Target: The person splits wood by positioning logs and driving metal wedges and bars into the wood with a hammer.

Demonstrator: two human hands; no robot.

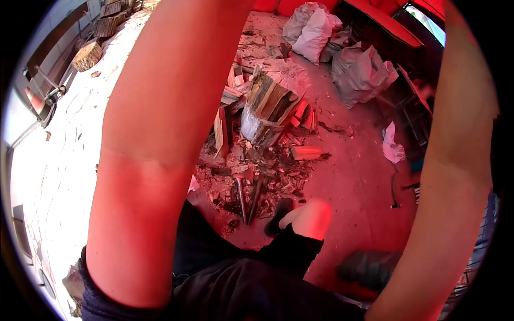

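Both my arms are raised past the top of the frame, so neither hand is seen. My left arm [155, 117] crosses the left half of the view, and my right arm [450, 176] runs up the right side. Between them, lower down on the floor, stands a thick upright log [265, 109] with a rough, streaked top. Split firewood [222, 131] leans beside it on the left, and another split piece [308, 153] lies to its right. Two long narrow bars or handles [240, 195] lie in the wood debris near my foot. Anything my hands hold is hidden.
Bark and chips [278, 179] litter the floor around the log. Full pale sacks [361, 72] stand behind it to the right. Cut logs [87, 56] lie on the sunlit ground at left. A dark bundle [369, 267] sits low on the right.
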